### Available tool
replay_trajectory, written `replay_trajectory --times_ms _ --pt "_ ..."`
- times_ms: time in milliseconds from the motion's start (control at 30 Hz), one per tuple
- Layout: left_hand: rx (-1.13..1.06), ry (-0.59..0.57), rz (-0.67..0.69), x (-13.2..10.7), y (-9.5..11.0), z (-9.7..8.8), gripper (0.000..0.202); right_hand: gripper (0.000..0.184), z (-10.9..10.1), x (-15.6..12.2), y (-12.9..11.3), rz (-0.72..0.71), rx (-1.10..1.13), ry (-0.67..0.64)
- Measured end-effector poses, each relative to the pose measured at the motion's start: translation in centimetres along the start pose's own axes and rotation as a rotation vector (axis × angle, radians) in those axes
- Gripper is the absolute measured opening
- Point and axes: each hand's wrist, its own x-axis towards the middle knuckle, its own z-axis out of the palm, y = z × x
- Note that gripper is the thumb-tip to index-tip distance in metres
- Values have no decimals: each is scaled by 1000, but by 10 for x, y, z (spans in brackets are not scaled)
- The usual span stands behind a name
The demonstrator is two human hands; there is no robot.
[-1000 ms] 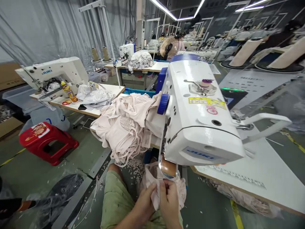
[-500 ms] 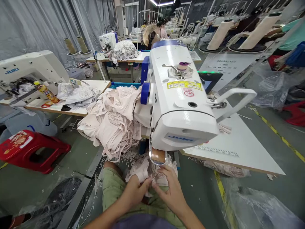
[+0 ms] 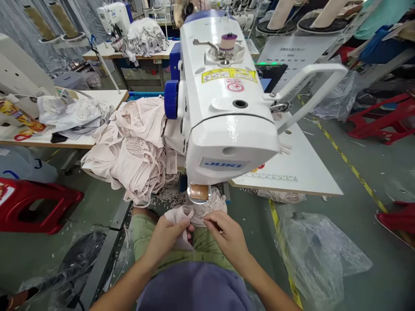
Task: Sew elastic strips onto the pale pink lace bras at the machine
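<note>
My left hand [image 3: 167, 236] is closed around a pale pink lace garment [image 3: 194, 211] that lies on my lap. My right hand [image 3: 227, 235] pinches the same garment from the right, fingers pressed together at its edge. Both hands sit just below the head of a white JUKI sewing machine [image 3: 223, 108], which juts toward me over the table's front edge. A heap of pale pink garments [image 3: 129, 147] with hanging straps lies on the table left of the machine.
The white sewing table [image 3: 298, 168] runs to the right. A second table [image 3: 81, 140] at left holds white fabric, red scissors and a can. Red stools [image 3: 32, 205] stand at left and right. A clear plastic bag [image 3: 317, 255] lies on the floor. Other people work at the back.
The view has tipped down and moved closer to the machine. My hands have drawn the lace garment further out and spread slightly apart on it.
</note>
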Motion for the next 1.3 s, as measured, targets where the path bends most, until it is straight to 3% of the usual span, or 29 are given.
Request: replay_trajectory --times_ms 167,500,1000,1300 --pt "-113 112 26 4 -13 10 29 15 18 1 -16 -108 -4 92" --pt "29 141 131 3 -13 18 35 10 24 9 -15 -12 10 139" --pt "187 137 149 3 -16 21 36 5 16 12 -8 218 128 -5" --pt "412 72 271 4 -9 16 24 14 -7 26 -6 86 128 -204"
